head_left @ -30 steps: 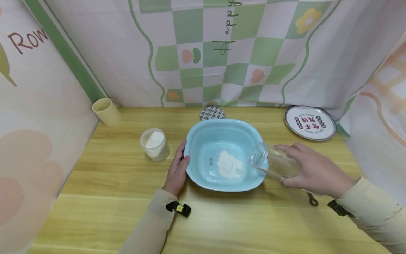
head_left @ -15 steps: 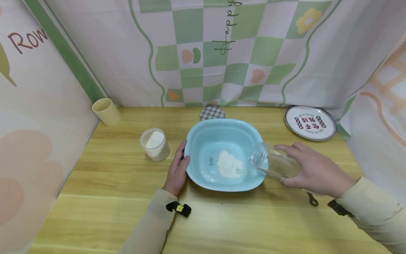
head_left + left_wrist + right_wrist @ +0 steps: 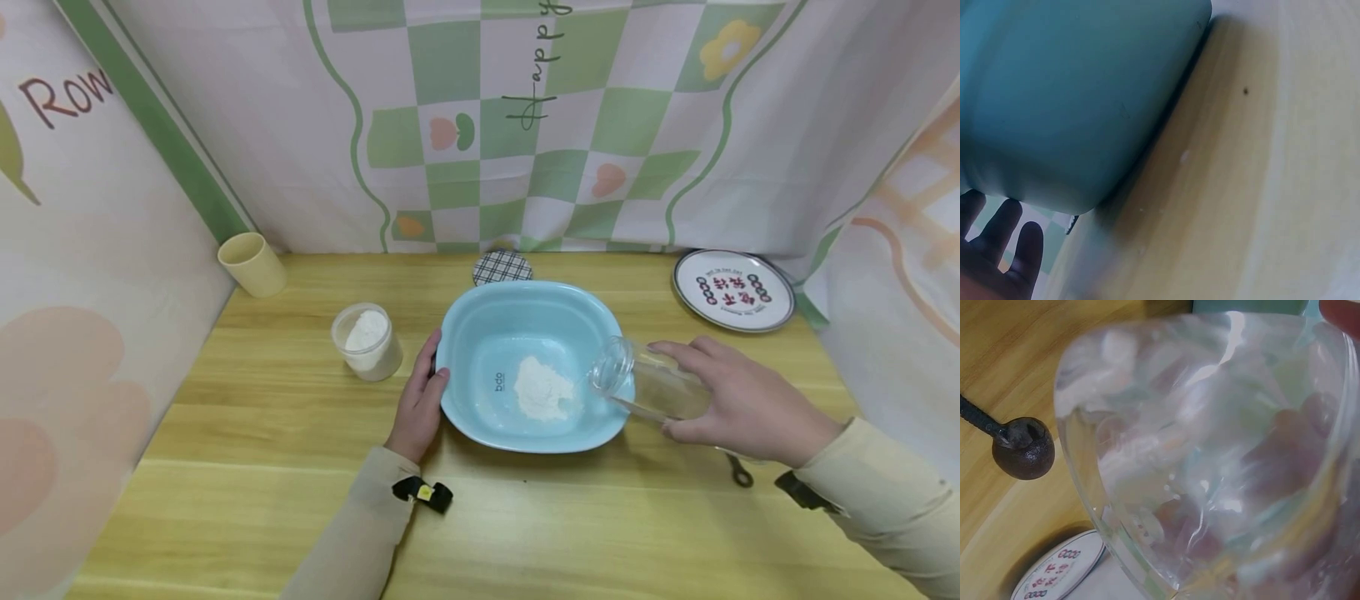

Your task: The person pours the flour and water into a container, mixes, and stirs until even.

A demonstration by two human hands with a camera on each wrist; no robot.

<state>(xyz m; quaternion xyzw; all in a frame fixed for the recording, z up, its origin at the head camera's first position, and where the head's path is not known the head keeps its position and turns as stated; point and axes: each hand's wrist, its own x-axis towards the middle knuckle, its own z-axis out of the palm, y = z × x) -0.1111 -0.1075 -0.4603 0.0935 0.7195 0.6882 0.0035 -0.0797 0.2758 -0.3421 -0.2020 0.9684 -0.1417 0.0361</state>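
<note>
A light blue basin [image 3: 528, 308] stands on the table with a mound of white powder [image 3: 542, 390] on its floor. My left hand [image 3: 417, 408] holds the basin's left rim, thumb at the edge and fingers along the outer wall. In the left wrist view, fingers [image 3: 999, 231] touch the basin's side [image 3: 1079, 106]. My right hand [image 3: 742, 400] grips a clear jar [image 3: 660, 387], tilted with its mouth over the basin's right rim. Close up in the right wrist view, the jar [image 3: 1197, 437] shows its squarish base; reflections obscure how much liquid it holds.
Left of the basin stands a clear tub of white powder [image 3: 369, 346], with a yellow cup [image 3: 252, 265] behind it. A checked round coaster [image 3: 501, 267] lies behind the basin, a printed plate [image 3: 733, 292] back right. A dark rounded utensil [image 3: 1022, 449] lies near the right hand.
</note>
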